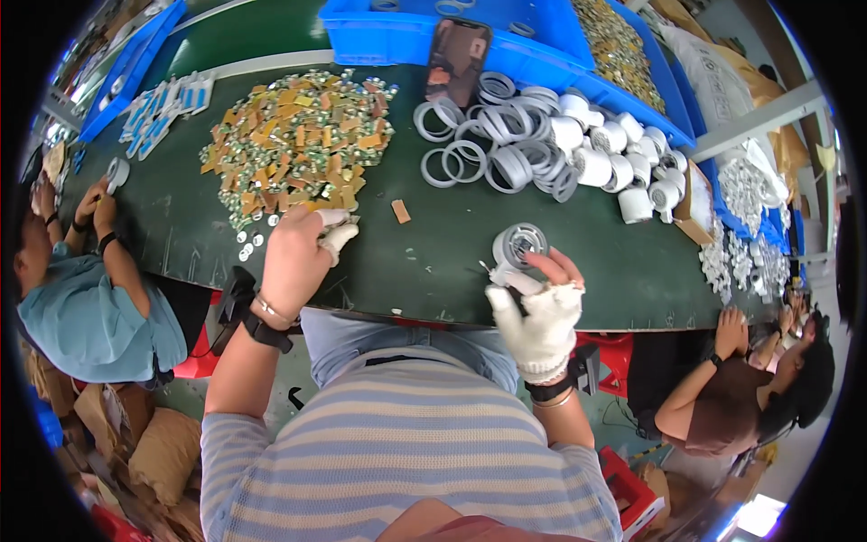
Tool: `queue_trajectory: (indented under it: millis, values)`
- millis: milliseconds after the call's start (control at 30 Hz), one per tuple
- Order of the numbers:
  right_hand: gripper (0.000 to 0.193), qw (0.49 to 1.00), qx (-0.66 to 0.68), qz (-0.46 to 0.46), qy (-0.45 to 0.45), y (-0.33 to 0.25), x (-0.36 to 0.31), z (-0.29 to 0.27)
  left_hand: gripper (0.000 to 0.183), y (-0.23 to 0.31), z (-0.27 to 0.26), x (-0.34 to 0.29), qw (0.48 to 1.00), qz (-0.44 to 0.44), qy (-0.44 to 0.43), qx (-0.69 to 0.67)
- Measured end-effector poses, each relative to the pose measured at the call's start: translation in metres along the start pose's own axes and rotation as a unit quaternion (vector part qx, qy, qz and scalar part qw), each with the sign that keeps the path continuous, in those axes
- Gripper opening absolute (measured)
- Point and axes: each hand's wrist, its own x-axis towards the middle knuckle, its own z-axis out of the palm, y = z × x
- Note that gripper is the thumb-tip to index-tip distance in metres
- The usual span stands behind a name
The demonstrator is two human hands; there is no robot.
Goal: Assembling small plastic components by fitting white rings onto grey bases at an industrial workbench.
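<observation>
My right hand (542,312), in a white fingerless glove, holds a small grey tape roll (518,244) upright just above the dark green table (433,262). My left hand (298,253) is bare apart from white finger covers. It rests at the near edge of a big heap of small gold and green parts (293,135), its fingers curled on a few of them. A single tan piece (400,211) lies between the two hands.
Many grey and white tape rolls (542,144) are piled at the back right. Blue bins (506,32) stand behind them, with a phone (458,59) leaning on one. One person (81,289) works at the left and another (768,379) at the right.
</observation>
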Motion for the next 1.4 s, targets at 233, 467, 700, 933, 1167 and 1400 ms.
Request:
queue_trajectory:
  millis: [233, 467, 700, 933, 1167, 1400]
  values:
    - [0.029, 0.999, -0.039, 0.018, -0.022, -0.003, -0.003, 0.025, 0.023, 0.003, 0.014, 0.002, 0.996, -0.015, 0.001, -0.086]
    - [0.006, 0.993, 0.054, 0.069, 0.075, 0.010, 0.010, 0.024, 0.027, 0.024, 0.022, -0.002, 0.918, -0.089, -0.012, -0.385]
    - [0.013, 0.939, 0.314, 0.020, -0.139, -0.012, 0.037, 0.008, 0.024, 0.061, 0.037, -0.020, 0.718, -0.184, -0.193, -0.643]
    - [0.010, 0.950, 0.268, -0.039, -0.157, -0.014, 0.044, 0.009, 0.031, 0.064, 0.027, -0.031, 0.772, -0.133, -0.268, -0.561]
    - [0.011, 0.952, 0.245, -0.111, -0.149, -0.012, 0.050, 0.012, 0.023, 0.071, 0.010, -0.028, 0.886, -0.066, -0.284, -0.361]
    - [0.011, 0.948, 0.251, -0.059, -0.189, -0.015, 0.050, 0.011, 0.023, 0.072, 0.011, -0.030, 0.882, -0.084, -0.261, -0.384]
